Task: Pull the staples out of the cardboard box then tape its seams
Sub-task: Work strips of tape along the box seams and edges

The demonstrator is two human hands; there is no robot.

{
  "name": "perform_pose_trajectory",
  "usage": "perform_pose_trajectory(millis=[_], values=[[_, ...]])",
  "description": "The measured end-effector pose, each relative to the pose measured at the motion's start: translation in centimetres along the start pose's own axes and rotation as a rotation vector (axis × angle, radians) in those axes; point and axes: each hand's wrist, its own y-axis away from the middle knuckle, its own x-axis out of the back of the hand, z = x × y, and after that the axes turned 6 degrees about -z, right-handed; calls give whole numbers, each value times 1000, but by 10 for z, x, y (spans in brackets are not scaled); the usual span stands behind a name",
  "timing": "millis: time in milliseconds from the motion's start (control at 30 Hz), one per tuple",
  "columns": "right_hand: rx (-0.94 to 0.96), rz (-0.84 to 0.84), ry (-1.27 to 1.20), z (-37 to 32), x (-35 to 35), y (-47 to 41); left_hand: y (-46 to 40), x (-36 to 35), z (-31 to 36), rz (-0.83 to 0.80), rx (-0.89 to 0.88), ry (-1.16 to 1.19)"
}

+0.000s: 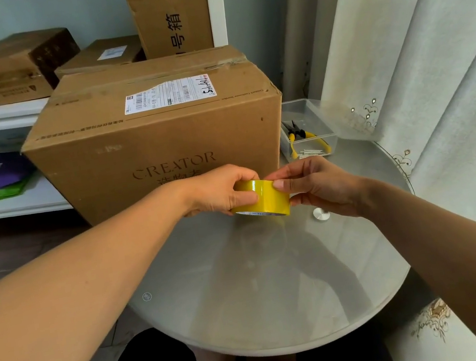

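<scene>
The main risk, as I judge it, is the tape end: both hands work the yellow tape roll (260,198) in mid-air above the glass surface (248,289), and if the free end is hard to find or splits under a fingernail, the strip may tear narrow or stick back onto the roll. A roll held this loosely could also slip and drop onto the glass. Once a strip is pulled, it may fold onto itself before reaching the box.

The left hand (216,191) has its grip curled round the roll's left side, thumb underneath. The right hand (315,186) pinches the roll from its 3 o'clock side, thumb pressed on the outer face.

The cardboard box (157,137) stands on the surface at 12 o'clock from the hands, just behind them, flaps closed, a white shipping label (167,94) on top. Old tape looks wrinkled along its far top edge. Whether staples remain, I cannot tell. Yellow-handled pliers (306,137) lie in a clear tray (312,108) at 2 o'clock, beside the box.
</scene>
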Motion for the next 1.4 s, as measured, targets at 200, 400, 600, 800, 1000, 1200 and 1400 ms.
perform_pose_trajectory(millis=[200, 400, 600, 800, 1000, 1200, 1400], values=[[6, -12, -20, 1, 0, 1, 1, 0, 1, -13, -1, 4], [18, -12, -35, 2, 0, 1, 2, 2, 0, -36, 8, 3], [24, -11, -58, 2, 1, 0, 1, 1, 0, -4, 18, 18], [20, -24, -61, 2, 1, 1, 2, 1, 1, -25, 20, 12], [17, -18, -19, 1, 3, 0, 6, 6, 0, -94, 49, 62], [-1, -3, 23, -5, 2, 2, 5, 6, -1, -74, 61, 146], [-15, 31, 98, -7, 0, 0, 5, 3, -2, -42, 64, 170]])
